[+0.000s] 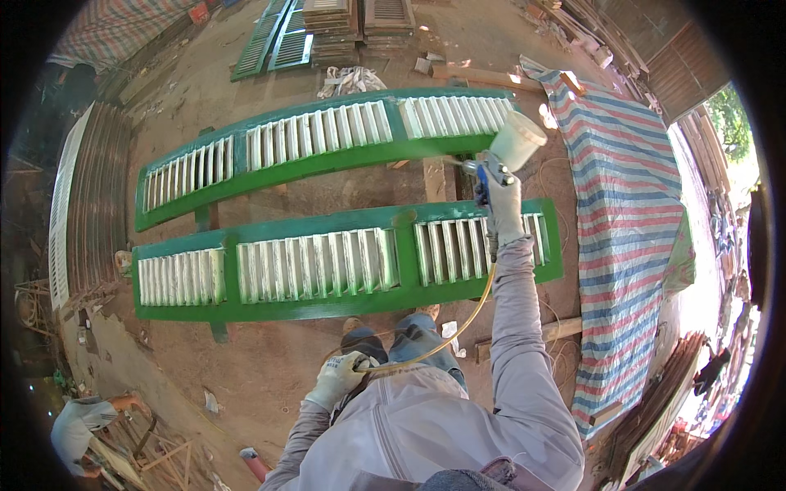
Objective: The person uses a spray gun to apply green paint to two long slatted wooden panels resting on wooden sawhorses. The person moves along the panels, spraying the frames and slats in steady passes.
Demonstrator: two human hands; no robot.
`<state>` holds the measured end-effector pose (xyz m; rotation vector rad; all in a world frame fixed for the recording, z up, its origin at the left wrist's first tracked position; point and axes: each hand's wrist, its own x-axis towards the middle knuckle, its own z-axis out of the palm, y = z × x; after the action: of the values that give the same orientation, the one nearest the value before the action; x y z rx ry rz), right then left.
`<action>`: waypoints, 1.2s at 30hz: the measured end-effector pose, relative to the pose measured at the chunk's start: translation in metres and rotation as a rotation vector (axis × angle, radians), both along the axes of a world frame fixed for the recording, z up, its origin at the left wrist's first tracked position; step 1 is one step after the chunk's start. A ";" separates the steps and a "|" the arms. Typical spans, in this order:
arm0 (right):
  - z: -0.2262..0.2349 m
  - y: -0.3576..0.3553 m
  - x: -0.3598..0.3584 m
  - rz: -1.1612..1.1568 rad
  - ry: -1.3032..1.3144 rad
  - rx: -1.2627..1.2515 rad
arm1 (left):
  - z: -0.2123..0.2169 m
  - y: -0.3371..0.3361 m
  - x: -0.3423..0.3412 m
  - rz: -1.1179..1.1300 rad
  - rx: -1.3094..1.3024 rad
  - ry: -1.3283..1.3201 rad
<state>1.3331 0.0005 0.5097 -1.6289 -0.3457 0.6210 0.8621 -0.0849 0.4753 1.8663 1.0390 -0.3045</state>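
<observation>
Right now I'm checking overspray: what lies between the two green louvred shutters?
In the head view, bare brown dirt floor shows between the far shutter and the near shutter, crossed by wooden supports.

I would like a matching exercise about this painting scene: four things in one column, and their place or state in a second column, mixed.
Things:
1. spray gun
2. yellowish hose
3. near shutter
4. striped tarpaulin

Places or states:
A. lies on the ground to the person's right
B. held by the gloved left hand near the knees
C. held up by the gloved right hand, cup on top
D. green frame, pale slats, lying flat just ahead of the feet

Pairs: 1-C, 2-B, 3-D, 4-A
</observation>
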 end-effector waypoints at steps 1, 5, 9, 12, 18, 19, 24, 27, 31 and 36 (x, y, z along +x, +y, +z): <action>0.000 -0.007 0.007 -0.028 -0.066 -0.082 | 0.000 -0.001 0.003 0.012 -0.006 -0.015; -0.001 -0.025 0.022 -0.040 -0.360 -0.192 | 0.003 -0.005 0.022 0.003 -0.100 0.039; -0.001 -0.026 0.010 0.073 -0.277 -0.058 | 0.006 -0.004 0.037 -0.019 -0.076 0.051; -0.001 -0.020 -0.001 0.248 0.026 0.057 | 0.004 -0.003 0.042 -0.067 -0.036 0.073; -0.004 -0.014 0.023 0.058 0.043 0.038 | -0.009 -0.007 0.044 -0.074 -0.001 0.073; -0.004 -0.019 0.031 0.029 -0.002 0.043 | -0.010 -0.009 0.046 -0.071 -0.003 0.072; 0.006 -0.057 0.072 -0.096 -0.264 -0.232 | -0.009 -0.021 0.063 -0.039 -0.091 0.117; 0.009 -0.070 0.083 -0.094 -0.314 -0.221 | -0.005 -0.024 0.077 -0.037 -0.092 0.098; 0.005 -0.074 0.086 0.036 -0.107 -0.064 | -0.001 -0.029 0.093 -0.063 -0.042 0.063; -0.008 -0.069 0.100 0.053 -0.084 0.074 | -0.005 -0.030 0.109 -0.115 -0.030 0.125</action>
<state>1.4333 -0.0682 0.5018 -1.5823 -0.4700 0.5742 0.9709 -0.1150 0.4698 1.9026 1.0066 -0.5072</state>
